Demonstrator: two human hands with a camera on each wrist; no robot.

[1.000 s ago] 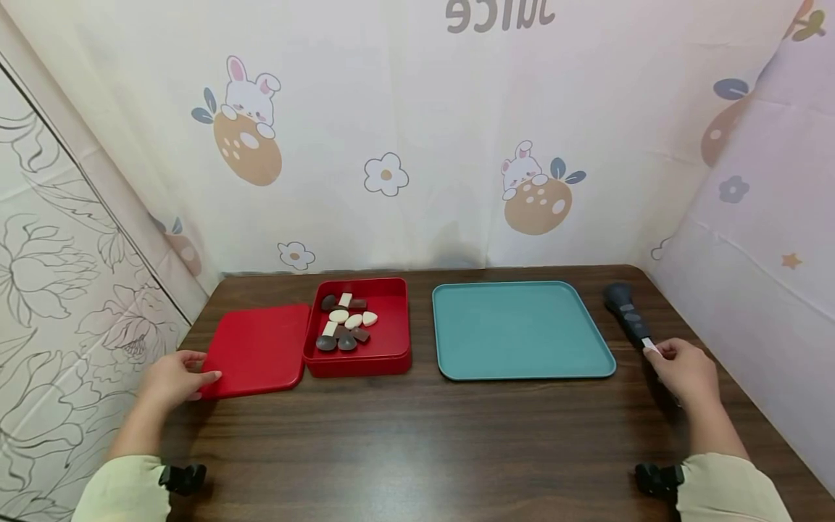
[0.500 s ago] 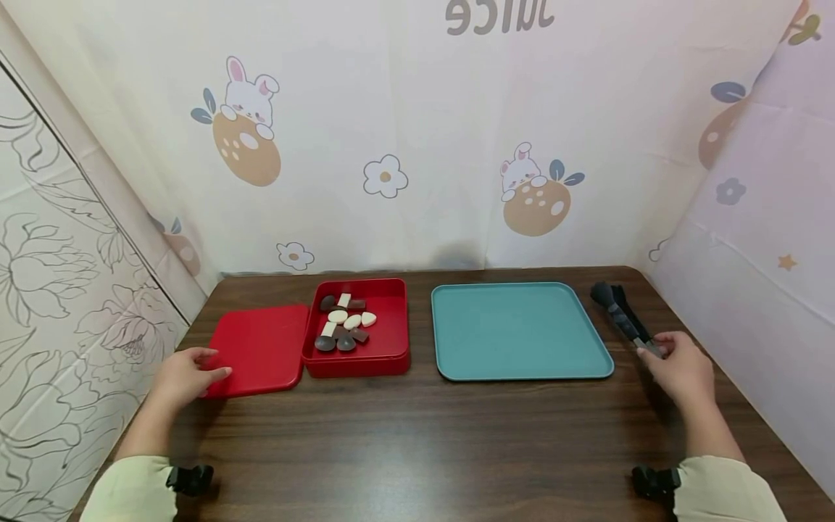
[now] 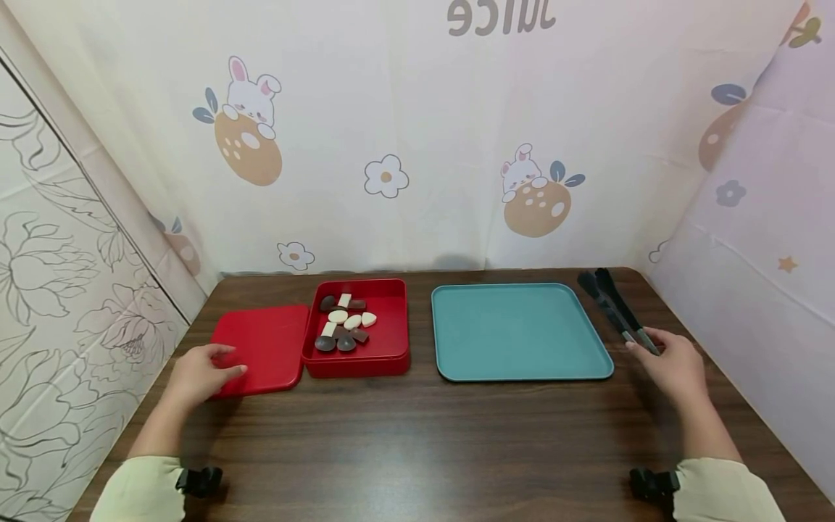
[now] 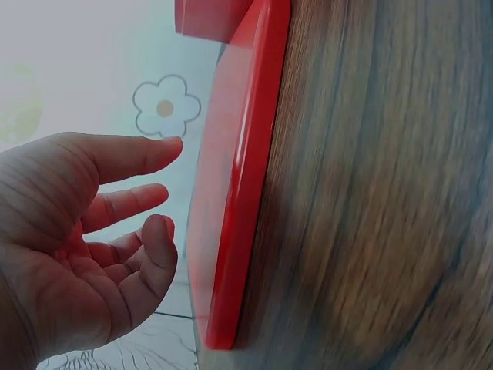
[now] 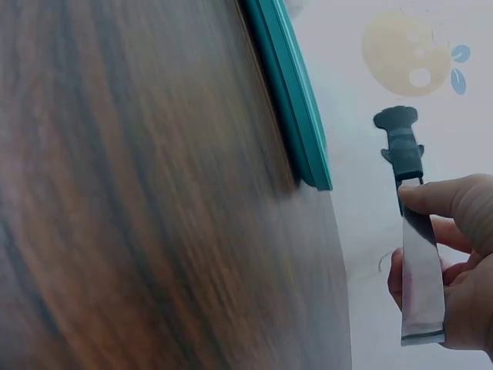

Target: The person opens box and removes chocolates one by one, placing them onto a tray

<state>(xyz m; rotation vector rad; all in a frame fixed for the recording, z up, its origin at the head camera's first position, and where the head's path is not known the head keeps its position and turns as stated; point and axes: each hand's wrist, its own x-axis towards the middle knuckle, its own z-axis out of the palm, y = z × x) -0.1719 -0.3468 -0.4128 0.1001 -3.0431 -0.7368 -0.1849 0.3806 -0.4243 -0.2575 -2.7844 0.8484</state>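
Note:
My right hand point(image 3: 672, 366) grips a pair of tongs point(image 3: 616, 308) with black tips and metal arms, to the right of the teal tray point(image 3: 522, 332). In the right wrist view, thumb and fingers close round the metal part of the tongs point(image 5: 422, 270). My left hand point(image 3: 201, 373) hovers over the left part of a flat red lid point(image 3: 267, 344), fingers loosely bent and thumb apart, holding nothing. The left wrist view has that hand point(image 4: 92, 231) beside the lid's edge point(image 4: 246, 177). Right of the lid stands a red box point(image 3: 391, 326) with dark and white chocolate-like pieces point(image 3: 346, 326) inside.
A dark wooden table point(image 3: 417, 442) carries everything. Behind it hangs a printed curtain point(image 3: 417, 109), with a white flower-patterned panel point(image 3: 78, 304) at the left and more fabric point(image 3: 763, 290) at the right.
The tongs have been lifted, swung left toward the tray, and their two tips have spread apart. The left hand has come off the lid's left edge and moved right, over the lid.

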